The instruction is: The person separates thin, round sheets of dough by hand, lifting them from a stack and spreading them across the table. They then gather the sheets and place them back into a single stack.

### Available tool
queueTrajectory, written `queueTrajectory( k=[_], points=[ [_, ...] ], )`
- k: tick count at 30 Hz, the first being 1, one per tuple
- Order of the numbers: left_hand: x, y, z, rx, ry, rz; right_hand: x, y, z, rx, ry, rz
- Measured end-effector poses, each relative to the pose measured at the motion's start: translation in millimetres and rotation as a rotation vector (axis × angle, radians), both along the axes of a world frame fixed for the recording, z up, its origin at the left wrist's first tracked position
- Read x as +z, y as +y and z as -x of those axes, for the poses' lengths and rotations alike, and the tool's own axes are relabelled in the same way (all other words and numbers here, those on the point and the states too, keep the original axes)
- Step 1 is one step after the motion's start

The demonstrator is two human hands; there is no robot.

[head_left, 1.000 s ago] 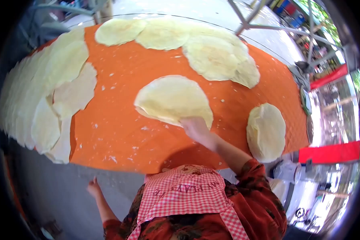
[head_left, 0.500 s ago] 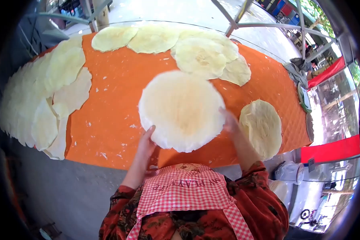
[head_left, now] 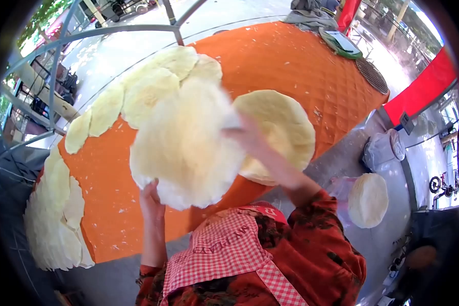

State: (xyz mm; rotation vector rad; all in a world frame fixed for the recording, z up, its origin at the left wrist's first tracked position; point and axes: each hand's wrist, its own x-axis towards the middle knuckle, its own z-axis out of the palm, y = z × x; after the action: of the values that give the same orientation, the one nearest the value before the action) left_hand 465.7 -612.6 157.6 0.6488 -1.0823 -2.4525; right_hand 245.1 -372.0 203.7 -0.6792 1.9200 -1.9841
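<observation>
A large, thin, round flatbread [head_left: 186, 148], smeared by motion, is held up over the orange table cover [head_left: 117, 204]. At its lower left edge my left hand [head_left: 150, 194] pinches the rim. My right hand [head_left: 245, 135] grips the opposite rim; its fingers are blurred and partly behind the bread. Beneath my right forearm lies another flatbread [head_left: 290, 120], partly covered by the arm and the held sheet. Beyond the held sheet, overlapping flatbreads [head_left: 148, 92] line the far edge.
At the left end is a dense overlapping pile of flatbreads [head_left: 48, 224]. Right of the table stand a round pale stack [head_left: 368, 200] and a plastic-lined bin [head_left: 385, 148]. A green-rimmed tray [head_left: 341, 43] and a round dark rack [head_left: 371, 75] sit at the far right corner.
My view has turned to the right. Both hands still hold the flatbread, now tilted and nearer the single flatbread on the table's right part.
</observation>
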Motion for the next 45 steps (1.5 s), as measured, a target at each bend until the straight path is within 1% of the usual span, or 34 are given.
queueTrajectory(
  k=[1,3,5,6,7,8,9,10,11,14,17,20,23,24,27,28,29,30,32,33,34,35,36,37,38,39,41,42,43,44,45],
  points=[
    [15.8,22.3,18.9,-0.022,0.016,0.028,5.2,33.1,14.0,-0.056,-0.013,-0.023],
    [34.4,62.3,53.1,-0.066,0.007,0.036,19.2,96.6,27.9,-0.114,-0.12,0.218],
    [41.2,102.3,87.8,-0.049,0.047,0.129,19.3,149.1,30.8,-0.263,-0.14,0.198],
    [34.0,108.8,102.4,-0.136,0.011,0.122,12.3,166.2,30.3,-0.295,-0.174,0.235],
    [12.9,114.3,116.5,-0.226,-0.027,0.115,-1.4,181.2,29.7,-0.329,-0.21,0.274],
    [-22.3,109.2,128.0,-0.299,-0.106,0.184,-18.5,196.8,31.3,-0.365,-0.244,0.313],
    [-57.4,104.1,139.5,-0.377,-0.18,0.256,-53.3,214.6,38.3,-0.387,-0.271,0.226],
    [-66.5,120.9,149.6,-0.356,-0.266,0.31,-100.9,230.7,46.4,-0.407,-0.302,0.139],
    [-73.7,132.9,156.3,-0.335,-0.35,0.367,-132.2,241.3,49.7,-0.426,-0.331,0.054],
    [-91.4,146.2,160.6,-0.388,-0.484,0.417,-161.2,255.1,43.0,-0.411,-0.419,-0.04],
    [-87.3,139.2,155.0,-0.475,-0.467,0.428,-151.1,258.9,43.8,-0.387,-0.418,-0.068],
    [-110.4,113.2,169.0,-0.275,-0.74,0.891,-123.5,259.2,40.7,-0.391,-0.491,-0.386],
    [-102.2,98.5,207.1,0.131,-0.45,0.978,-125.4,262.7,43.7,-0.831,-0.068,-0.625],
    [-103.1,96.3,215.3,-0.016,-0.417,0.881,-140.5,270.6,54.4,-0.884,-0.069,-0.531],
    [-108.6,93.9,243.6,-0.442,-0.278,0.58,-155.7,255.7,61.5,-0.792,-0.244,0.014],
    [-110.3,91.2,251.8,-0.57,-0.222,0.483,-179.2,247.6,64.8,-0.751,-0.318,0.161],
    [-120.8,97.8,254.2,-0.521,-0.316,0.633,-198.9,241.8,70.2,-0.714,-0.375,0.226],
    [-129.5,108.5,252.8,-0.457,-0.419,0.777,-204.8,239.9,71.1,-0.687,-0.417,0.226],
    [-112.3,114.5,251.6,-0.417,-0.453,0.72,-203.0,245.7,73.0,-0.649,-0.465,0.155],
    [-124.0,109.5,252.1,-0.368,-0.39,0.676,-200.5,252.8,75.7,-0.673,-0.437,0.084],
    [-147.3,101.3,255.9,-0.322,-0.326,0.631,-198.2,260.8,78.6,-0.725,-0.366,-0.007],
    [-161.6,92.5,254.7,-0.279,-0.261,0.588,-199.3,266.9,85.8,-0.818,-0.226,-0.103],
    [-165.7,83.1,247.6,-0.225,-0.27,0.766,-199.9,272.9,93.0,-0.922,-0.092,-0.213],
    [-169.7,72.4,238.4,-0.17,-0.283,0.942,-180.8,261.9,94.3,-0.906,-0.011,-0.254],
    [-173.1,59.9,227.2,-0.111,-0.303,1.119,-139.4,246.6,84.3,-0.889,0.07,-0.291],
    [-173.2,45.2,210.5,-0.047,-0.329,1.213,-110.0,227.9,77.9,-0.866,0.15,-0.325],
    [-168.6,2.6,168.8,0.094,-0.403,1.399,-95.8,188.4,77.6,-0.578,0.215,-0.377],
    [-169.6,-26.6,149.0,0.148,-0.513,1.423,-86.4,164.1,79.9,-0.437,0.254,-0.405],
    [-170.5,-59.9,128.5,0.195,-0.621,1.439,-69.0,119.4,71.7,-0.316,0.185,-0.413],
    [-174.6,-98.7,108.4,0.257,-0.717,1.498,-91.7,87.4,72.0,-0.211,0.228,-0.343],
    [-179.7,-136.9,89.6,0.318,-0.814,1.553,-88.4,46.8,68.5,-0.056,0.237,-0.44]
  ],
)
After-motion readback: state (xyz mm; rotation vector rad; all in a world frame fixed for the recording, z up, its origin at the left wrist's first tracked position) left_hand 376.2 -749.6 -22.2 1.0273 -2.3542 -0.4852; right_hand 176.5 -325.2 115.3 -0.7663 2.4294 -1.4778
